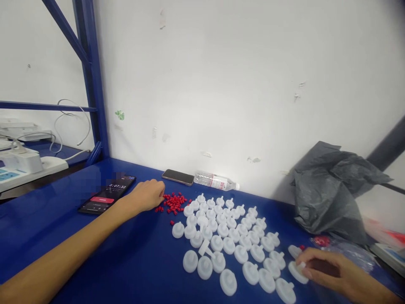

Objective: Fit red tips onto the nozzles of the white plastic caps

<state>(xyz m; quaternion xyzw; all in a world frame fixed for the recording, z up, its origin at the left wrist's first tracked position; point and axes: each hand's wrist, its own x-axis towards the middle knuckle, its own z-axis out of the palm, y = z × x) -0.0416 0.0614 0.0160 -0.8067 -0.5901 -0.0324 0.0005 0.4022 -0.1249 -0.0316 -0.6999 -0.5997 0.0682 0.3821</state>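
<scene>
My left hand (150, 194) reaches over the left edge of a pile of small red plastic pieces (175, 202). Its fingers are curled together at the pile, and their tips are hidden, so what they pinch does not show. At the right, the thumb and fingers of my right hand (332, 268) close on the short stem of a white plastic disc (297, 272). Another white disc (294, 251) lies just behind it, with a red piece (302, 248) beside it. Between my hands many white stemmed discs (223, 230) lie spread over the blue table (139, 261).
A phone with a running timer (107, 194) lies left of my left forearm. By the wall are a second phone (178, 177) and a clear bottle on its side (217, 180). A grey plastic bag (329, 190) slumps at the right. A power strip (47, 166) sits far left.
</scene>
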